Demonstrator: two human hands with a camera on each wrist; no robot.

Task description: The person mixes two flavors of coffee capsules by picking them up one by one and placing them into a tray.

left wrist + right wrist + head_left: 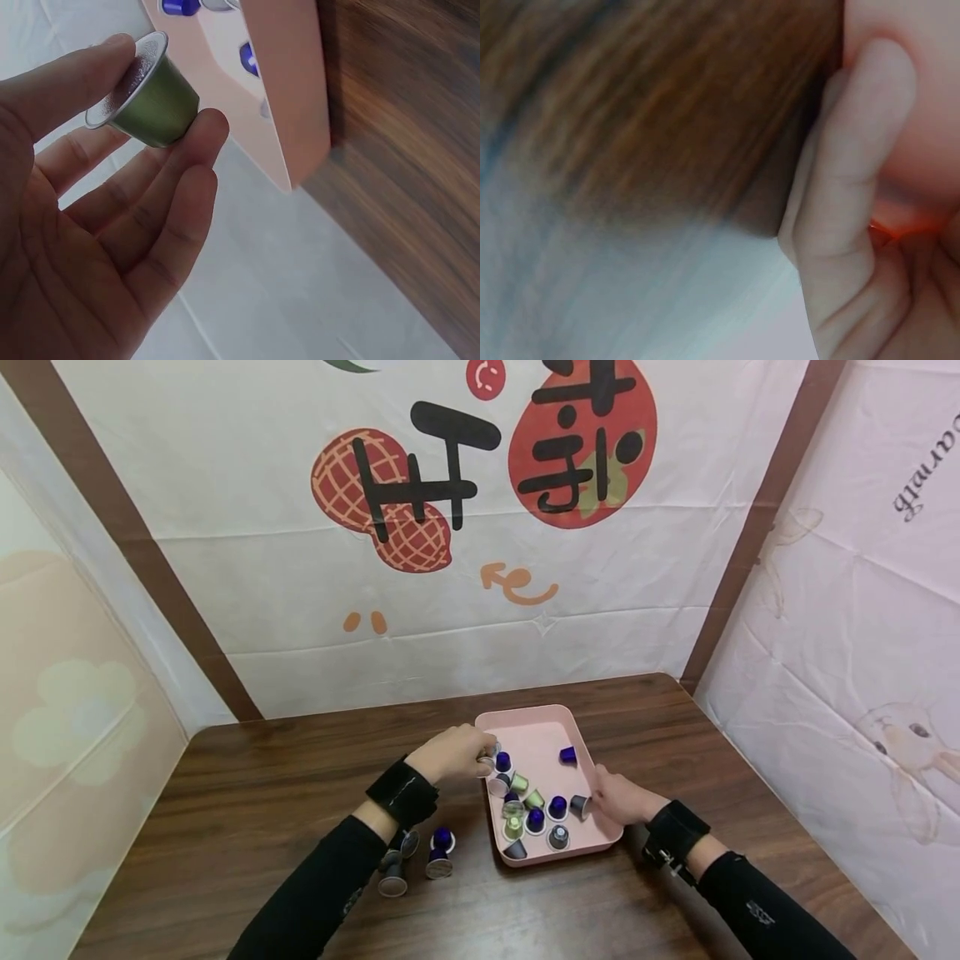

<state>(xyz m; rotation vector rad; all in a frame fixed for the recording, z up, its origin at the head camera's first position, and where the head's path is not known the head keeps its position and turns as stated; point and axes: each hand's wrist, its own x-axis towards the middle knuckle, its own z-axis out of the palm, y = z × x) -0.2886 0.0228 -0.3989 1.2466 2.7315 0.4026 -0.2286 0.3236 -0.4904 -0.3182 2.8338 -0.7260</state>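
Nearest, in front of the pink tray, three capsules lie loose on the surface. The right hand grips the tray's right rim, fingers curled over it. At the tray's left rim, the left hand pinches a green capsule (thumb and fingertip only); such a light pinch could let it slip and roll off.

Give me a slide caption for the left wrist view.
Left hand pinches a green metal coffee capsule between thumb and fingertip beside the pink plastic tray.

Staged booth: printed cloth walls.
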